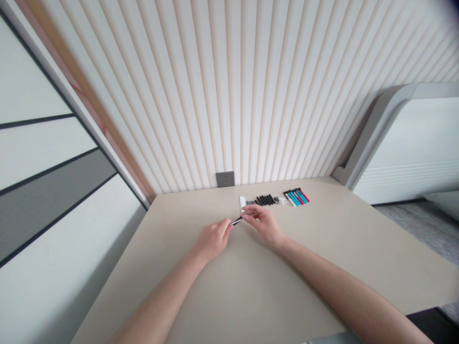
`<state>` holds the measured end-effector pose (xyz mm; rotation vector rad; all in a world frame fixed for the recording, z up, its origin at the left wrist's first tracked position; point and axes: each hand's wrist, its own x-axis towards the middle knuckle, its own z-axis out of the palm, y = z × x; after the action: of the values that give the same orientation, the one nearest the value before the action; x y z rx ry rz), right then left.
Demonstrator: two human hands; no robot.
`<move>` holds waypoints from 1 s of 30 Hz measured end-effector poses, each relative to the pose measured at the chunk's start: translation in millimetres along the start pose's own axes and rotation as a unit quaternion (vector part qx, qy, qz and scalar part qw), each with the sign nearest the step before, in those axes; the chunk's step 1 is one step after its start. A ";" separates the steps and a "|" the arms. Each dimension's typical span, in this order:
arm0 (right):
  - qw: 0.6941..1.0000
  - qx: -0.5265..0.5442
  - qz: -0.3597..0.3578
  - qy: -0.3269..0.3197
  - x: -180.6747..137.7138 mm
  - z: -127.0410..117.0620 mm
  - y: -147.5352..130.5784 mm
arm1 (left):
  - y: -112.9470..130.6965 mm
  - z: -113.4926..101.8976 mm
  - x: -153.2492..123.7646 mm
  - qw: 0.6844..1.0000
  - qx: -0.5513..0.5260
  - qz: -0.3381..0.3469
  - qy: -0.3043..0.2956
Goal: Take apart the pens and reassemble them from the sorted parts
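Both my hands meet over the middle of the beige table (322, 258). My left hand (212, 240) is closed in a pinch on one end of a thin black-and-white pen part (237, 220). My right hand (263, 223) pinches the other end of it. Just beyond my hands, in a row near the wall, lie a small white bundle (243, 202), several black pen barrels (266, 199), a few small white pieces (280, 200), and several coloured pens (296, 196) in teal, red, white and black.
A ribbed white wall panel rises behind the table, with a grey socket plate (225, 179) at its foot. A white and grey unit (409, 143) stands at the right. At the left runs a panelled wall with grey and black stripes.
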<state>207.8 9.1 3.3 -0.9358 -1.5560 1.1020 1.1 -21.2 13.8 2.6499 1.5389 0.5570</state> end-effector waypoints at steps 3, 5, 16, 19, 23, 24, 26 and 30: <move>1.000 0.003 -0.014 0.001 0.2 -0.2 -1.2 | -0.4 0.7 -0.4 1.000 0.003 0.006 0.000; 1.000 -0.002 -0.018 0.003 0.6 -0.9 -4.0 | -1.1 0.9 -0.5 1.000 0.000 0.009 0.003; 0.882 -0.468 -0.009 0.059 25.3 -91.5 -3.0 | -0.8 -0.1 0.8 1.000 -0.009 0.000 -0.001; 0.847 -0.529 0.028 0.045 29.1 -119.6 5.3 | -1.3 1.0 0.5 1.000 -0.008 0.002 -0.004; 0.822 -0.563 0.091 0.021 28.2 -131.4 10.4 | -2.1 2.3 -0.1 1.000 -0.017 0.001 0.002; 0.816 -0.570 0.099 0.015 27.4 -131.1 10.9 | -2.2 2.4 -0.2 1.000 -0.020 0.001 0.004; 0.809 -0.578 0.105 0.010 26.0 -129.1 11.7 | -2.2 2.3 -0.1 1.000 -0.027 0.000 0.005; 0.808 -0.579 0.110 0.014 25.1 -126.0 14.1 | -1.8 1.3 0.4 1.000 -0.027 -0.001 -0.003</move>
<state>325.2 62.5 11.2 -1.9446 -2.1219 0.1276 0.1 -19.7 12.4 2.6065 1.5028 0.5823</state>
